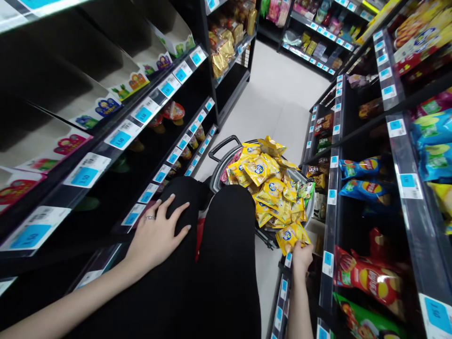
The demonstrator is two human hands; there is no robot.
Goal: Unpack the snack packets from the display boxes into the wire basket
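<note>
Your right hand [302, 259] is closed on a yellow packet [291, 235], gripped at its lower edge with the printed face turned upward. The packet lies at the near right side of the round grey basket [221, 170], beside the low shelf edge [282, 294]. Your left hand [158, 230] grasps nothing: it rests palm down on your black-clad left knee [183, 188], fingers spread apart, a ring [150, 217] on one of them. The basket stands on the pale floor [278, 94] just beyond your knees, its dark handle [221, 147] projecting at the far left. Within it, a heap of yellow packets [271, 188] rises above the rim; a green packet [305, 190] lies among them at the right, and a pink package [225, 176] shows at the left. To your right, the shelving bears blue packets [360, 167] and, nearer you, red packets [370, 278]. To your left, a shelf carries pale cardboard trays [116, 56] above a row of blue-and-white price labels [84, 175]; gold-wrapped goods [224, 54] occupy the shelf farther along.
</note>
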